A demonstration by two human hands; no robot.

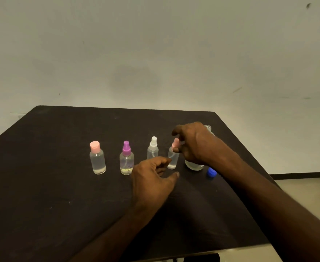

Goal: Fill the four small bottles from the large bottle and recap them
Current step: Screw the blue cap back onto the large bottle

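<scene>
right hand fingers at pink-capped spray bottle, labels unreadable

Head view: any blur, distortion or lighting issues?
Head view: dim, warm light; the dark table hides detail. Wide-angle lens bows the table's far edge. Right hand is slightly motion-blurred over the pink spray bottle; left hand is sharper. No glare; the clear large bottle is hard to read.
</scene>
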